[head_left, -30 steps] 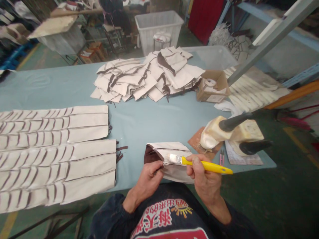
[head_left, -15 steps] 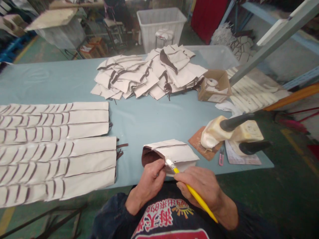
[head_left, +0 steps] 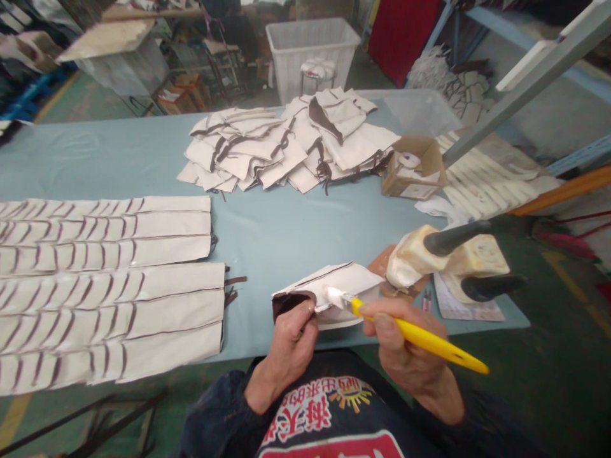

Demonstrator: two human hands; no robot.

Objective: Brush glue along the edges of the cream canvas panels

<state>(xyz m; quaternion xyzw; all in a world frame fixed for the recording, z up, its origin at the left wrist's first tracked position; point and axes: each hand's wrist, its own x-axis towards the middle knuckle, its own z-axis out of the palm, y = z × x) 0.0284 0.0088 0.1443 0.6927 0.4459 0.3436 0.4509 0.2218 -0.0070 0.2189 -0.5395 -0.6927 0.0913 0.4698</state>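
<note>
My left hand pinches the near edge of a white fabric piece with a dark brown lining, at its open end. The piece lies at the table's near edge, its mouth gaping to the left. A yellow-handled brush is gripped in my right hand. Its bristles, coated in white paste, touch the fabric just right of my left fingertips. To the right, a cream plastic container with a black handle rests on a brown board. Pink-handled snips lie beside it, partly hidden.
Overlapping rows of similar white pieces cover the table's left side. A loose heap of them lies at the back, next to a cardboard box. A grey metal post rises at the right. The blue-green tabletop shows between.
The brush has swung from pointing up-left to lying more level, its tip shifting right along the fabric. My right hand moved right, and the fabric piece tilted slightly.
</note>
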